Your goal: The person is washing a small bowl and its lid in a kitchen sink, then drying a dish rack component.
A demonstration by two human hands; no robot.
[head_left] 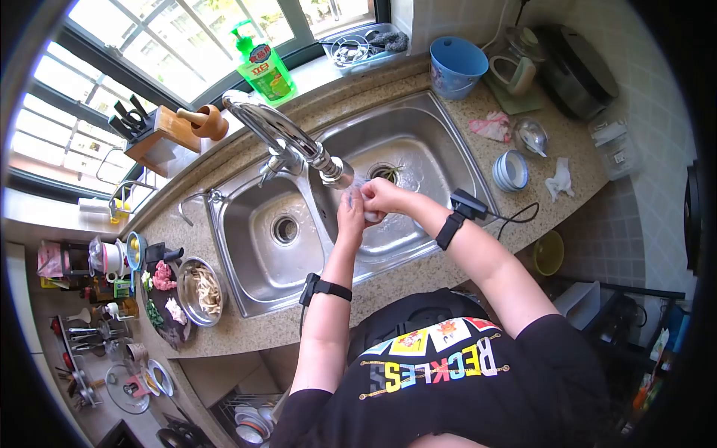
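Observation:
Directly below the tap point(337, 173), my two hands meet over the right basin of the steel sink point(463, 160). My left hand point(350, 215) is closed, its fingers pointing up beneath the running water. From the right, my right hand point(381, 197) reaches across with curled fingers that touch the left one. Something pale and wet shows between and below the fingers; I cannot tell what it is. Some green scraps point(390, 172) lie at the drain of this basin.
Left of the sink stand a metal bowl of pale strips point(203, 291) and a board with chopped food point(173, 334). A green soap bottle point(267, 75) and a knife block point(160, 138) are behind. Stacked bowls point(510, 170) and a blue bucket point(457, 67) sit to the right.

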